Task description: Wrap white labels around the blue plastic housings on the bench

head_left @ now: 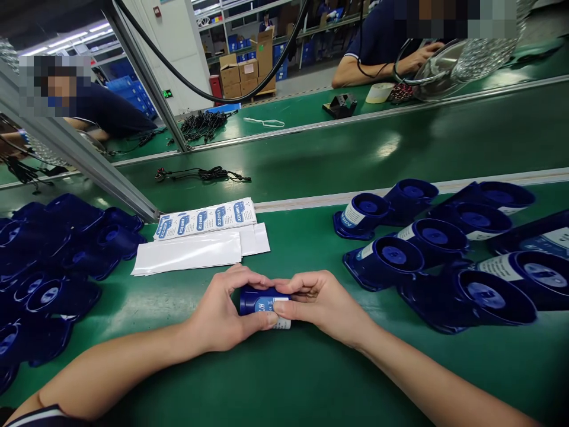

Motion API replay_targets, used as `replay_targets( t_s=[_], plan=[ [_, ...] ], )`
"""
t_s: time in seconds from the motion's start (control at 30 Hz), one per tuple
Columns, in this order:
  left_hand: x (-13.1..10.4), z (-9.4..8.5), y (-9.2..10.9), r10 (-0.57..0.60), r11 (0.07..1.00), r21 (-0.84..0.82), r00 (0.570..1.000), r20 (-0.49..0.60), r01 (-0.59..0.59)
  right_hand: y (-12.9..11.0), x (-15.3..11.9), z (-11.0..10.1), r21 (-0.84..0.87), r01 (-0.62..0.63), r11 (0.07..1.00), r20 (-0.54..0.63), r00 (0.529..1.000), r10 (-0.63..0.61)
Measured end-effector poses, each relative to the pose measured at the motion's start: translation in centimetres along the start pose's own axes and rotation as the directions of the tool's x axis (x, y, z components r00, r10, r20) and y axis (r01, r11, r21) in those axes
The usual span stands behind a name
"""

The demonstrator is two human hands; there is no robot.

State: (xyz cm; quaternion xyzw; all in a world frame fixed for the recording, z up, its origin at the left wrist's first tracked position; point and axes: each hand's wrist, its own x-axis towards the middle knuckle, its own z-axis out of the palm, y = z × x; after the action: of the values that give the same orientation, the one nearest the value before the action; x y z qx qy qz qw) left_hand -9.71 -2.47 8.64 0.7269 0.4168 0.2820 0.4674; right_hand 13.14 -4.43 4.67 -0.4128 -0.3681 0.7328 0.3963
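Between my hands, low over the green bench, is a dark blue plastic housing [249,301] with a blue-and-white label [265,304] on its side. My left hand [229,308] is closed round its left end, the thumb pressing near the label's lower edge. From the right, my right hand [322,305] grips the other end, its thumb lying on the label. Fingers of both hands meet along the top and cover much of the part. Just beyond lie printed label sheets [204,218] and white backing strips [189,254].
Several labelled blue housings [393,255] stand on the right; more blue housings [80,237] are heaped at left. A black power cable [213,174] lies on the lower strip behind the sheets. A metal frame post [128,184] rises at left. Two people sit across the line.
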Motion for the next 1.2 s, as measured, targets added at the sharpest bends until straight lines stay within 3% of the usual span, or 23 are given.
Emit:
replay_targets(
  t_s=[0.17, 0.33, 0.53, 0.67, 0.73, 0.83, 0.9, 0.97, 1.2],
  plan=[
    [0.0, -0.2, 0.6, -0.001, 0.999, 0.045, 1.0, 0.024, 0.0, -0.4, 0.5, -0.1, -0.013, -0.082, 0.997, -0.024, 0.996, 0.082],
    [0.1, 0.0, 0.9, -0.006, 0.996, 0.093, 1.0, 0.019, 0.004, -0.8, 0.6, 0.2, 0.0, -0.083, 0.997, -0.035, 0.996, 0.083],
    [0.7, 0.4, 1.1, 0.021, 0.994, 0.112, 0.999, -0.05, -0.015, -0.4, 0.7, 0.7, -0.004, -0.001, 1.0, -0.082, 0.997, 0.0],
    [0.9, 0.5, 0.9, -0.043, 0.987, 0.155, 0.998, -0.053, 0.05, -0.2, 0.3, 0.9, -0.138, 0.156, 0.978, -0.049, 0.985, -0.164],
    [0.8, 0.7, 0.4, -0.035, 0.988, 0.148, 0.995, -0.094, 0.049, -0.3, -0.3, 1.2, -0.327, 0.271, 0.905, 0.004, 0.958, -0.285],
    [0.5, 1.1, -0.7, 0.017, 0.999, 0.033, 0.991, -0.134, -0.013, -0.2, -1.0, 1.7, -0.646, 0.39, 0.657, 0.126, 0.903, -0.411],
    [0.2, 1.3, -1.4, 0.035, 0.998, -0.05, 0.99, -0.139, -0.043, 0.1, -1.0, 2.1, -0.718, 0.41, 0.563, 0.153, 0.882, -0.446],
    [0.0, 1.4, -1.9, 0.056, 0.996, -0.067, 0.991, -0.124, -0.064, 0.5, -0.7, 2.3, -0.693, 0.396, 0.602, 0.125, 0.889, -0.441],
    [-0.8, 1.5, -2.9, 0.198, 0.98, 0.037, 0.978, -0.064, -0.196, 0.5, -0.1, 2.6, -0.332, 0.248, 0.91, 0.016, 0.966, -0.257]
  ],
)
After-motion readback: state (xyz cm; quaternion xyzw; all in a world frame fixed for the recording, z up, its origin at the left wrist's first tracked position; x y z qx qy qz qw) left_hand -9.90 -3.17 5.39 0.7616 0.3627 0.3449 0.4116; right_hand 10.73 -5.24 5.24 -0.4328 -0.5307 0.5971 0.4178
